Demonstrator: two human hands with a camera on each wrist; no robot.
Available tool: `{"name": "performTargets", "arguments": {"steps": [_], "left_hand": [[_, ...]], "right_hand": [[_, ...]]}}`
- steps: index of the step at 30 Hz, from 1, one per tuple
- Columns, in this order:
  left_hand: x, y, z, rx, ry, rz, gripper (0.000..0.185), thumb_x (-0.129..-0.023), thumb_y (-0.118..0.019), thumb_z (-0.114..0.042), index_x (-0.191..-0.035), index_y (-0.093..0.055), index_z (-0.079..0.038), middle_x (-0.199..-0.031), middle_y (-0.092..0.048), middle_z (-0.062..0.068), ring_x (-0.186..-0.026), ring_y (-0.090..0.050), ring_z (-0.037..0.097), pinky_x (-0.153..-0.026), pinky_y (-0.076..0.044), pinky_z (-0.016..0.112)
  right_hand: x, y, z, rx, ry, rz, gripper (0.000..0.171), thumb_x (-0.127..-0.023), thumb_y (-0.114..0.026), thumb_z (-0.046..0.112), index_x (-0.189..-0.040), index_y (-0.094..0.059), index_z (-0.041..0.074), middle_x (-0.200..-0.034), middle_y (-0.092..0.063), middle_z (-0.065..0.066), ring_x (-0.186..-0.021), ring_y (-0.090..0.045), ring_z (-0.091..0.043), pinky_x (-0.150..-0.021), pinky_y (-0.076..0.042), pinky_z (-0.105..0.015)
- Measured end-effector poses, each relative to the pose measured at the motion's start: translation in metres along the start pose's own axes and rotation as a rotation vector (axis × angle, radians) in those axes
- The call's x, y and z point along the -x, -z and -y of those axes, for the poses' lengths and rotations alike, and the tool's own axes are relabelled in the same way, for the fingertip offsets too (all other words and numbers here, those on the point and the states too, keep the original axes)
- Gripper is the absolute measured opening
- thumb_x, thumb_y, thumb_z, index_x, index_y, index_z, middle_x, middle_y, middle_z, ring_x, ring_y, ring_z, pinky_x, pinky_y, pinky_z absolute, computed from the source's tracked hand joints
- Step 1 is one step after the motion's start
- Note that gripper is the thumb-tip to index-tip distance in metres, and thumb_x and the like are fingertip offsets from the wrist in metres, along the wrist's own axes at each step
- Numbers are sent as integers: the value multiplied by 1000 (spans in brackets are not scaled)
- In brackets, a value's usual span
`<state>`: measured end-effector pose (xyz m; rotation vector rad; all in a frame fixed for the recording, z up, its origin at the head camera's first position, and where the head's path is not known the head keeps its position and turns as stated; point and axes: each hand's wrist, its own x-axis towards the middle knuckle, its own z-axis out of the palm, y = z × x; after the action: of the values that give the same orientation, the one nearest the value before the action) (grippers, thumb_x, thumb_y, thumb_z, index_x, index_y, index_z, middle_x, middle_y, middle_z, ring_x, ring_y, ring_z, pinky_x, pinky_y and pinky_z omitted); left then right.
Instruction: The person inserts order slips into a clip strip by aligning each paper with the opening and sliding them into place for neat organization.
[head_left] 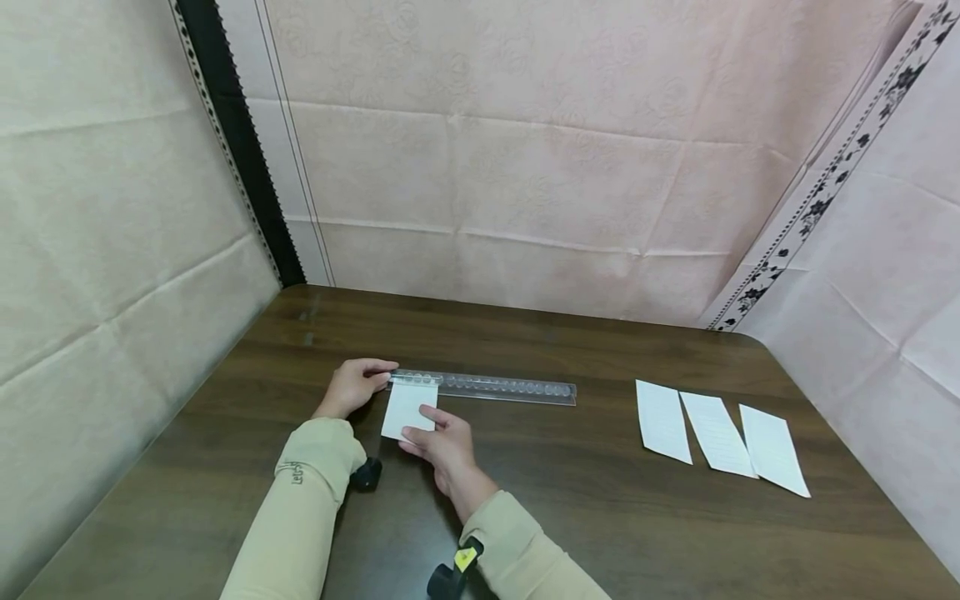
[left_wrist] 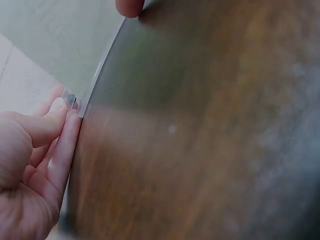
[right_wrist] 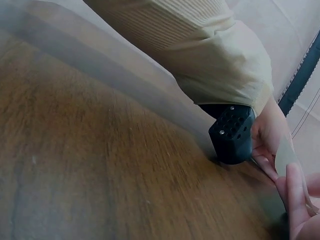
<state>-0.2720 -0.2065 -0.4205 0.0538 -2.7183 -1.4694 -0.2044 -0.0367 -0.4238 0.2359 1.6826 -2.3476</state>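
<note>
A clear plastic ruler (head_left: 510, 388) lies crosswise over the wooden table. My left hand (head_left: 352, 389) pinches the ruler's left end between thumb and fingers, as the left wrist view also shows. Under that end lies the top edge of a small white sheet of paper (head_left: 408, 410). My right hand (head_left: 448, 450) holds the paper by its lower right edge, with thumb and fingers on both faces. In the right wrist view the paper (right_wrist: 286, 156) bends upward beside the right fingers (right_wrist: 296, 192).
Three white paper strips (head_left: 772, 450) lie side by side at the right of the brown table (head_left: 570, 500), two of them touching or overlapping. Pale cloth (head_left: 480, 167) hangs behind the table and on both sides. A black wrist camera (head_left: 367, 474) sits by the left cuff.
</note>
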Motion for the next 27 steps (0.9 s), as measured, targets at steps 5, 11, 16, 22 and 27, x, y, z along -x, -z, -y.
{"name": "performTargets", "arguments": {"steps": [5,11,16,22,27], "left_hand": [[-1,0,1,9,10,0,24,-93,-58,-8,-115,-66,-4,-118,-60,16,-98,-59,24,-83,-50,34],[-1,0,1,-5,-8,-5,24,-93,-58,-7,-115,-66,-4,-117,-61,16,-98,-59,24,-82,-50,34],[-1,-1,2,-8,-14,-3,24,-93,-58,-8,-115,-66,-4,-117,-61,17,-98,-59,24,-81,-50,35],[-1,-1,2,-23,-7,-5,24,-93,-58,-9,-115,-66,-4,-117,-61,17,-96,-59,23,-81,-50,35],[0,-1,1,-19,-2,-4,24,-93,-58,-8,-115,-66,-3,-117,-60,17,-97,-59,23,-81,-50,35]], "right_hand": [[1,-3,-1,7,29,0,48,-76,-66,-17,-122,-53,-13,-102,-61,-25,-75,-64,-23,-65,-55,-33],[3,-8,-3,11,54,-11,47,-75,-66,-18,-121,-54,-13,-104,-58,-25,-73,-64,-23,-63,-55,-33],[0,-6,-2,21,33,5,38,-80,-63,-12,-117,-55,-13,-103,-57,-21,-75,-63,-21,-65,-55,-36],[-3,-2,2,28,-20,37,40,-78,-54,-18,-117,-55,-13,-105,-54,-20,-77,-60,-21,-70,-55,-36],[-3,-2,4,28,-44,40,44,-78,-54,-22,-121,-53,-13,-110,-55,-22,-77,-61,-21,-72,-54,-35]]}}
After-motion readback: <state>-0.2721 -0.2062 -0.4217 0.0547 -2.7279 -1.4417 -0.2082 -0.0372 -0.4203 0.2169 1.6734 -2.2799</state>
